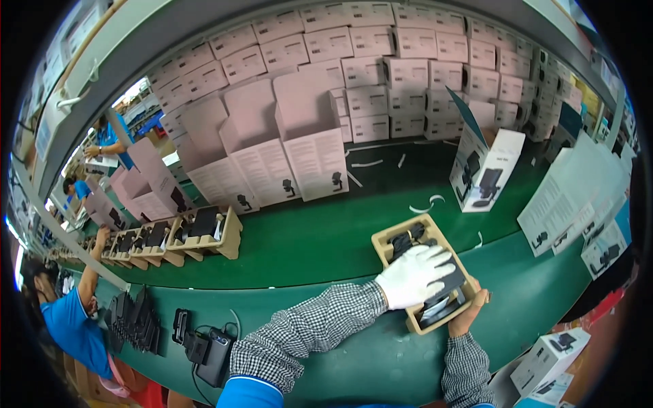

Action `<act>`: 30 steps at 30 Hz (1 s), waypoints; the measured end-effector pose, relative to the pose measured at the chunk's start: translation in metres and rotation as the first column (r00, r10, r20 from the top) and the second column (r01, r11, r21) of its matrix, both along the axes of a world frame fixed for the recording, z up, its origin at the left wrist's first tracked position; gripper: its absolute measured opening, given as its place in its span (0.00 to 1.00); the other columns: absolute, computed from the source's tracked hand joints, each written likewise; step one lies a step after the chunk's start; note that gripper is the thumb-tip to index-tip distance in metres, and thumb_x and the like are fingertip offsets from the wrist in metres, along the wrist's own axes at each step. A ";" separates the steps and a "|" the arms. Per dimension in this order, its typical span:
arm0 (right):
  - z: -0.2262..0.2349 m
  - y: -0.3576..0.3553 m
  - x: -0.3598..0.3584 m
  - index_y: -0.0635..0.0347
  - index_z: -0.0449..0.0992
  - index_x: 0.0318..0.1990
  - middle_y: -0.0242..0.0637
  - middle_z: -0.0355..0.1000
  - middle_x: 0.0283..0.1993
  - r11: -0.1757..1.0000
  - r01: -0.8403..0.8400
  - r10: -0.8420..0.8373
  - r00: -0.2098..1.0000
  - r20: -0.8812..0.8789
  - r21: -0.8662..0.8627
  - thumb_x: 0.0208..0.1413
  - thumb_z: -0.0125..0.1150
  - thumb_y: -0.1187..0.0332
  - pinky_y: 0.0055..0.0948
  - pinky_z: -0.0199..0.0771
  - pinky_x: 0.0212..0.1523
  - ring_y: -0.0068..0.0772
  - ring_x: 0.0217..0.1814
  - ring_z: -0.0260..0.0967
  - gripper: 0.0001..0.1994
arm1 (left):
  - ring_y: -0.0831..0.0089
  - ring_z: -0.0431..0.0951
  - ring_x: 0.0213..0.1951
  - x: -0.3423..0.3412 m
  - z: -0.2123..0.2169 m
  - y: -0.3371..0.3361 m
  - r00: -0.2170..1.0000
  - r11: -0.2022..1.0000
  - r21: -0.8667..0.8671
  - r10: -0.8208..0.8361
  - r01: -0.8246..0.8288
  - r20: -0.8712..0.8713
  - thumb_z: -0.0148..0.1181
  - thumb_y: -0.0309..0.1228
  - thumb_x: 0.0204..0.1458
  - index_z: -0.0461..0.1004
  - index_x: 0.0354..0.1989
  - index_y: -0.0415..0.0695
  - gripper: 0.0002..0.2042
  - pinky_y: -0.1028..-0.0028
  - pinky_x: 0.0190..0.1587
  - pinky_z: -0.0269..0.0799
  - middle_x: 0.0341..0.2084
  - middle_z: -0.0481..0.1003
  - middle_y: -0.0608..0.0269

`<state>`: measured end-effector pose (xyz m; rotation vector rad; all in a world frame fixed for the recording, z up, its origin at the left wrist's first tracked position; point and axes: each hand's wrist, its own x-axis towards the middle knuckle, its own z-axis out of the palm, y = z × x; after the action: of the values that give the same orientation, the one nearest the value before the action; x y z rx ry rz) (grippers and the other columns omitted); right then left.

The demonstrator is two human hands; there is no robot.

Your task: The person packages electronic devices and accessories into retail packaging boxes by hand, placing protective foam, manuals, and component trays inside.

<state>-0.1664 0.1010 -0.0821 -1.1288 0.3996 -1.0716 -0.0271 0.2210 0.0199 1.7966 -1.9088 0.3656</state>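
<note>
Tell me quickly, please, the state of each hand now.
Left hand: open, gloved, resting on the black part in the tan tray.
Right hand: closed, holding the tan tray's edge.

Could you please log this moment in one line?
Left hand: white-gloved, on black item in tan tray | right hand: holding tray's edge | beyond: open white box
</note>
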 end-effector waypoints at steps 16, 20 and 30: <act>0.039 0.039 -0.012 0.64 0.70 0.35 0.38 0.66 0.37 0.997 0.043 -0.038 0.997 -0.071 0.062 0.53 0.46 0.58 0.25 0.59 0.46 0.29 0.39 0.61 0.16 | 0.61 0.52 0.63 0.233 0.150 0.149 0.360 0.356 0.072 0.878 -0.932 0.316 0.49 0.44 0.49 0.53 0.62 0.43 0.32 0.57 0.65 0.36 0.55 0.65 0.52; 0.042 -0.028 -0.053 0.69 0.74 0.25 0.36 0.68 0.24 0.950 0.300 -0.300 0.954 -0.013 0.082 0.49 0.45 0.62 0.23 0.61 0.36 0.26 0.28 0.59 0.17 | 0.57 0.56 0.62 0.116 0.134 0.110 0.448 0.505 -0.441 0.863 -0.742 0.235 0.57 0.44 0.45 0.63 0.55 0.41 0.30 0.49 0.63 0.41 0.49 0.70 0.52; -0.049 -0.110 -0.185 0.66 0.71 0.36 0.40 0.67 0.36 0.983 0.183 -0.182 0.981 -0.059 0.003 0.54 0.41 0.58 0.26 0.59 0.44 0.29 0.37 0.60 0.19 | 0.59 0.73 0.39 -0.018 0.016 0.030 0.778 0.776 -0.116 0.627 -0.620 0.035 0.61 0.38 0.44 0.70 0.47 0.37 0.23 0.65 0.48 0.65 0.39 0.74 0.52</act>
<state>-0.3517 -0.0090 -0.1308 -1.1338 0.5625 -1.1976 -0.0446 0.2513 0.0361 2.3411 -1.2420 0.7431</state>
